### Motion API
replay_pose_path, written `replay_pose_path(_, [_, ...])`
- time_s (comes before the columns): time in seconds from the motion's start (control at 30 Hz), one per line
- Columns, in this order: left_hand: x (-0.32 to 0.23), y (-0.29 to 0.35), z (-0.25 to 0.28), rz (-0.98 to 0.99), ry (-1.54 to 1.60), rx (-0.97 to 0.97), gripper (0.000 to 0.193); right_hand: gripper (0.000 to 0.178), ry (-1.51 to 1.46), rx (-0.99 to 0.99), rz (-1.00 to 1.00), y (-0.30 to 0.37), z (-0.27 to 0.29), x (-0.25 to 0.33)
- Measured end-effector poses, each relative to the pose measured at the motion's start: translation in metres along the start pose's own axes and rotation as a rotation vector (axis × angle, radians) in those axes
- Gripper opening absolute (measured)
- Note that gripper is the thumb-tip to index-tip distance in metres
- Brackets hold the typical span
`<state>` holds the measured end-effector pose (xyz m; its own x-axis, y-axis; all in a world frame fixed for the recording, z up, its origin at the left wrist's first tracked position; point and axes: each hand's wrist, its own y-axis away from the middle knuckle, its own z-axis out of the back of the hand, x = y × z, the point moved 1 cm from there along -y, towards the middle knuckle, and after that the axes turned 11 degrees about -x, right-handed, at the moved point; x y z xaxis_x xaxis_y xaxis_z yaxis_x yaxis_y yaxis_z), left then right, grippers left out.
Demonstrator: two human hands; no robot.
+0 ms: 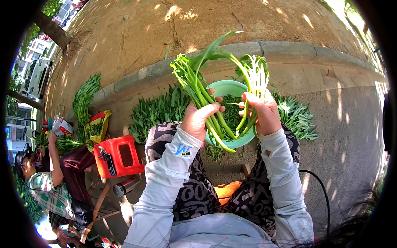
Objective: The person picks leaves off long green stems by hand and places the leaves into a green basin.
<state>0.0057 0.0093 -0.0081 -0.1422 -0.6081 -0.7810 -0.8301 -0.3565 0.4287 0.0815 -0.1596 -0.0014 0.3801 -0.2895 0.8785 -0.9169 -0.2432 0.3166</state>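
Note:
My left hand (202, 117) is closed round a bunch of green leafy-vegetable stems (197, 84), which look like water spinach. The cut ends and some leaves stick out above and below the fist. In my right hand (262, 111) is a second, paler bunch of stems (256, 78), its thick ends pointing up. One long leaf (211, 51) arches between the two bunches. Both hands are held over a light green plastic basin (231, 87) between my knees, with cut greens (234, 109) inside it.
Leafy greens lie in piles left (159, 108) and right (297, 118) of the basin, before a stone kerb (285, 50). To the left are a red plastic jerrycan (118, 157), a metal flask (124, 187) and a seated person (53, 182) handling things. A black cable (324, 186) runs at right.

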Motion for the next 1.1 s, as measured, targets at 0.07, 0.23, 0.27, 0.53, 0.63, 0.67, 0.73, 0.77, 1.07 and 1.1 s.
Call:
replay_pose_path(0.07, [0.000,0.000,0.000,-0.006,0.017,-0.004,0.042,0.031,-0.020,-0.033,-0.011,0.002,-0.003,0.004])
replay_pose_path(0.23, [-0.002,-0.001,0.001,-0.042,0.061,0.000,0.043,0.025,0.081,0.058,-0.062,0.003,-0.002,0.006])
replay_pose_path(0.27, [-0.003,-0.002,0.002,-0.047,0.065,-0.015,0.043,0.022,0.062,0.059,-0.067,0.000,-0.001,0.006])
replay_pose_path(0.53, [-0.002,-0.005,0.009,-0.089,0.039,-0.148,0.044,0.010,0.000,-0.035,-0.063,-0.005,0.007,0.004])
replay_pose_path(0.63, [-0.002,-0.004,0.008,-0.101,0.001,-0.172,0.043,0.012,-0.017,-0.017,-0.090,-0.005,0.008,0.007])
replay_pose_path(0.67, [-0.003,-0.004,0.006,-0.103,-0.012,-0.177,0.043,0.013,-0.030,-0.006,-0.105,-0.005,0.009,0.007])
replay_pose_path(0.73, [-0.004,-0.002,0.003,-0.073,-0.015,-0.118,0.043,0.016,0.021,0.029,-0.067,-0.005,0.009,0.004])
replay_pose_path(0.77, [-0.005,-0.001,0.001,-0.058,-0.016,-0.088,0.042,0.017,0.046,0.046,-0.047,-0.004,0.009,0.003])
replay_pose_path(1.07, [-0.004,0.004,-0.008,-0.055,0.042,0.061,0.038,0.034,0.198,0.395,0.076,0.006,-0.014,-0.010])
replay_pose_path(1.1, [-0.005,0.006,-0.010,-0.046,0.048,0.065,0.037,0.034,0.139,0.410,-0.004,0.008,-0.016,-0.010])
